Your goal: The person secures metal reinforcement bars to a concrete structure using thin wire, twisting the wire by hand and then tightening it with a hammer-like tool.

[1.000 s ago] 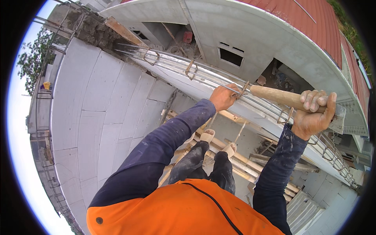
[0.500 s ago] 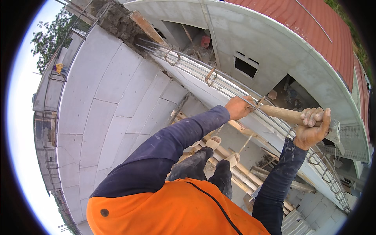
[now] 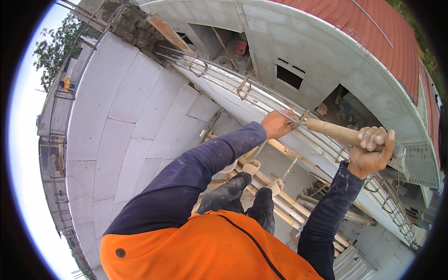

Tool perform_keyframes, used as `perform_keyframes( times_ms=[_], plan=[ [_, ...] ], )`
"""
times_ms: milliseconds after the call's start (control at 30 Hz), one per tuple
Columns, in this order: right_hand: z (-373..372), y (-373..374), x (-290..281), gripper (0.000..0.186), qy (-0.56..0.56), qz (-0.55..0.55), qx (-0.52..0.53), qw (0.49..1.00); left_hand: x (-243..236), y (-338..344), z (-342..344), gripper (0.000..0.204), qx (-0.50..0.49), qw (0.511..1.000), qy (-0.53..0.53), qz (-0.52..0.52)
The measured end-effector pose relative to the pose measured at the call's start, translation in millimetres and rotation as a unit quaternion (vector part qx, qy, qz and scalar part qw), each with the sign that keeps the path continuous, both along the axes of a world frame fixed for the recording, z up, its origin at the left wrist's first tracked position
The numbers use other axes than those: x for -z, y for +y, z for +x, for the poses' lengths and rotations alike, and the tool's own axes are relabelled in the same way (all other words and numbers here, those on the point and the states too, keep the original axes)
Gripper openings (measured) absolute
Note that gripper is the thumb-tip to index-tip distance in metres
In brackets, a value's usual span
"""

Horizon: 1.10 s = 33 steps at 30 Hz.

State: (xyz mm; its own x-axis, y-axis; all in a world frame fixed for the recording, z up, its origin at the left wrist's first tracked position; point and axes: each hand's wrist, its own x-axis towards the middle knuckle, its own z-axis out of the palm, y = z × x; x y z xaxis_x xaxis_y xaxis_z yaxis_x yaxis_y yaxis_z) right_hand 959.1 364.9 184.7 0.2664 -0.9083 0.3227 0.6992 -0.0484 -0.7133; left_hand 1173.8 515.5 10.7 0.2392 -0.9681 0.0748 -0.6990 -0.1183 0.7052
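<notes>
Left hand (image 3: 279, 124) touches the long metal rods (image 3: 268, 106), beside a rusty ring (image 3: 303, 115) | right hand (image 3: 371, 151) wraps round a fat wooden handle (image 3: 333, 131) near its grey end (image 3: 399, 159) | I see an orange top (image 3: 200, 247), two light shoes (image 3: 252, 167) and a red roof (image 3: 359, 42)

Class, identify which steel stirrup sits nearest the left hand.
The rusty stirrup between the left hand and the wooden handle; every other lies farther away.

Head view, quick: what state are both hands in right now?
Left hand: curled at the rebar cage; whether it grips cannot be told.
Right hand: closed, holding the wooden-handled tool.
</notes>
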Motion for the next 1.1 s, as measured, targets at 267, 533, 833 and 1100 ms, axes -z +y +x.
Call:
perform_keyframes(
  times_ms=[267,533,833,1100],
  plan=[
    [-25.5,-2.6,-19.0,0.039,-0.008,-0.04,0.041,0.998,-10.0,-10.2,2.8,0.024,0.052,0.997,-0.034,0.04],
    [-42.8,-6.9,-13.5,0.041,0.011,-0.048,0.07,0.996,-25.5,-16.5,17.6,0.042,0.144,0.978,-0.091,0.124],
    [-33.3,-3.3,1.3,0.041,0.026,-0.028,0.06,0.997,-36.6,-2.4,34.8,0.028,0.194,0.955,-0.188,0.126],
    [-21.6,-5.1,7.4,0.04,0.027,-0.024,0.054,0.998,-26.5,-2.7,35.1,0.017,0.181,0.96,-0.202,0.066]
  ],
)
